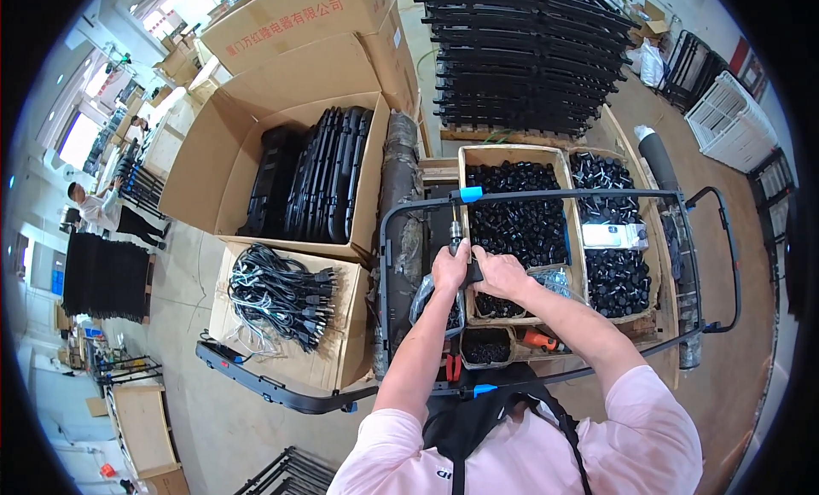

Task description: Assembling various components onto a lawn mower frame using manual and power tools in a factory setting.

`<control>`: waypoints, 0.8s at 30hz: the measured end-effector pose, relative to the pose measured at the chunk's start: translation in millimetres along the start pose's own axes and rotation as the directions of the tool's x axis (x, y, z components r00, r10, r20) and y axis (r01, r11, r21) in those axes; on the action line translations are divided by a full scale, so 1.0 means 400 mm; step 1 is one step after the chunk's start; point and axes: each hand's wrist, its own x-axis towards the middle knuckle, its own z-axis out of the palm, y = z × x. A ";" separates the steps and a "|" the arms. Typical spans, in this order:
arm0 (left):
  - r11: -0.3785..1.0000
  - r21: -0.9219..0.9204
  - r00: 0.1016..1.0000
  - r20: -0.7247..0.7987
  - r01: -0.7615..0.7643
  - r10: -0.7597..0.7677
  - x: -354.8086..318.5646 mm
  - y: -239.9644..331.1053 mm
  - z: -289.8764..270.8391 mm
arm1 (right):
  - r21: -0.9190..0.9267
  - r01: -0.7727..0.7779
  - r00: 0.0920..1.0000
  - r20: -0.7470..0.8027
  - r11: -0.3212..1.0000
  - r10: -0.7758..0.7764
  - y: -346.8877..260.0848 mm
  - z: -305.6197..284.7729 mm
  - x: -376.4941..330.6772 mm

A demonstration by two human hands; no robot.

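Observation:
A power drill [456, 230] points away from me toward the far bar of a black tubular frame [546, 195]. My left hand [450, 267] is closed around the drill's body, just behind the chuck. On its handle my right hand [502, 273] is wrapped, close beside the left. The drill's tip is near a blue clip [471, 194] on the frame's far bar; whether it touches the bar I cannot tell. Another blue clip [485, 389] sits on the near bar, by my body. The frame lies across wooden trays of small black parts.
Left stands an open carton [192, 175] of black panels, with bundled black cables [281, 294] in front. A divided wooden tray [465, 166] holds black knobs and screws. Near me lie an orange tool [543, 339] and red-handled pliers [453, 367]. Black frames [529, 60] are stacked behind.

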 end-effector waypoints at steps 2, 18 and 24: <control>0.999 0.035 1.000 0.003 -0.009 0.009 0.008 0.001 -0.004 | 0.027 0.021 1.000 -0.002 0.999 -0.021 0.007 0.000 0.006; 0.958 0.286 1.000 0.006 -0.007 0.006 0.018 0.077 -0.011 | 0.072 0.006 1.000 -0.016 0.997 -0.005 0.049 0.006 0.034; 0.953 0.302 1.000 -0.018 0.017 -0.012 0.032 0.080 -0.011 | 0.064 -0.028 1.000 0.003 0.998 0.027 0.035 -0.012 0.045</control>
